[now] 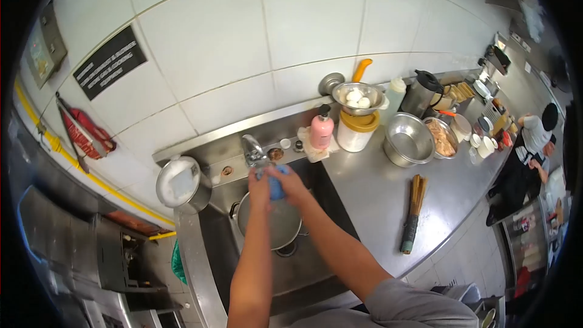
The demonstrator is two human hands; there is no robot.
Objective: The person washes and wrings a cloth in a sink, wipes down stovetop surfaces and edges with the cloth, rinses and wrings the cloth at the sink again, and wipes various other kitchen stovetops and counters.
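Both my hands are together below the faucet (254, 150), over the sink (331, 240). A soft-looking blue thing (277, 189), cloth or scrubber, is between them; its exact kind is not clear. My left hand (260, 188) has its fingers closed on the left side of it. From the right, my right hand (295, 186) wraps round the same blue thing. Beneath them a round metal pot (285, 231) with side handles sits in the sink, partly covered by my left forearm.
Left of the sink stands a metal pot (203, 191) with white suds. Behind are a pink pump bottle (322, 132) and a yellow-lidded tub (358, 133). On the counter are a metal bowl (409, 140) and a stick bundle (414, 214). Another person (527, 158) stands far right.
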